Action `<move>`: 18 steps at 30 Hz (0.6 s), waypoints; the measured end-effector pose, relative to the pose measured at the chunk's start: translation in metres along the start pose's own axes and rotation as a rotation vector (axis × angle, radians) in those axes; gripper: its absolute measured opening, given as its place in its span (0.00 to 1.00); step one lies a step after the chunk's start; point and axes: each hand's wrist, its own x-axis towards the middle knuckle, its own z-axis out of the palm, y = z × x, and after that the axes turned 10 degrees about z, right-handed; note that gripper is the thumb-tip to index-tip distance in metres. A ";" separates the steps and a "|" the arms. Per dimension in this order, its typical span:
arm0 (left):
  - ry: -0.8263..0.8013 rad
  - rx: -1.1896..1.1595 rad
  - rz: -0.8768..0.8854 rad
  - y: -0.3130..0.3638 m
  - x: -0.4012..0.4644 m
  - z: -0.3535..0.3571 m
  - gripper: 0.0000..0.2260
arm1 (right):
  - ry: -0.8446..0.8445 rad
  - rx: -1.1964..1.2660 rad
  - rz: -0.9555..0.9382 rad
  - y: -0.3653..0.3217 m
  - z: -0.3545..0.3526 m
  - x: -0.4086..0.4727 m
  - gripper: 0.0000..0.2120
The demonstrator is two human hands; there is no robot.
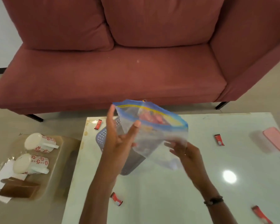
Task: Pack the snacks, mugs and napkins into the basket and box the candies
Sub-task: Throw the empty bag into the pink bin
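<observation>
counter (200, 183): glossy, candies (219, 139) scattered on it
basket (131, 165): under the bag, mostly hidden
bag (153, 126): held above basket; I'd say light, floppy, slick, so grip by the zip edge
left hand (120, 139): fingers spread, touching bag's side
right hand (186, 152): gripping bag's bottom corner

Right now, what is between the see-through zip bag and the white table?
In the head view, the grey perforated plastic basket sits on the glossy white table directly under the clear blue-topped zip bag that both hands hold.

Dusty-red sofa (120, 62) (two back cushions) behind white glossy table (217, 159)
</observation>
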 end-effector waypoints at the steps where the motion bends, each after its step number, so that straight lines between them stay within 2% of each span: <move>1: 0.030 -0.034 0.031 -0.006 -0.003 0.005 0.36 | -0.056 0.097 0.065 -0.003 -0.017 -0.001 0.09; 4: 0.054 -0.044 -0.057 -0.040 -0.010 0.031 0.45 | -0.186 0.194 0.151 -0.012 -0.077 -0.005 0.14; 6: -0.067 -0.052 -0.214 -0.068 -0.020 0.063 0.51 | -0.213 0.206 0.185 -0.009 -0.123 -0.008 0.14; 7: -0.152 -0.078 -0.298 -0.078 -0.028 0.081 0.50 | -0.219 0.202 0.201 -0.005 -0.148 -0.009 0.14; 10: -0.375 -0.222 -0.493 -0.103 -0.055 0.147 0.33 | -0.235 0.192 0.239 0.010 -0.229 -0.011 0.15; 12: -0.406 -0.248 -0.502 -0.114 -0.068 0.200 0.20 | -0.231 0.202 0.268 0.023 -0.284 -0.013 0.16; 15: -0.307 -0.225 -0.483 -0.125 -0.084 0.285 0.16 | -0.224 0.123 0.333 0.048 -0.364 -0.020 0.25; 18: -0.354 -0.218 -0.498 -0.136 -0.101 0.386 0.14 | -0.102 0.067 0.392 0.076 -0.457 -0.029 0.32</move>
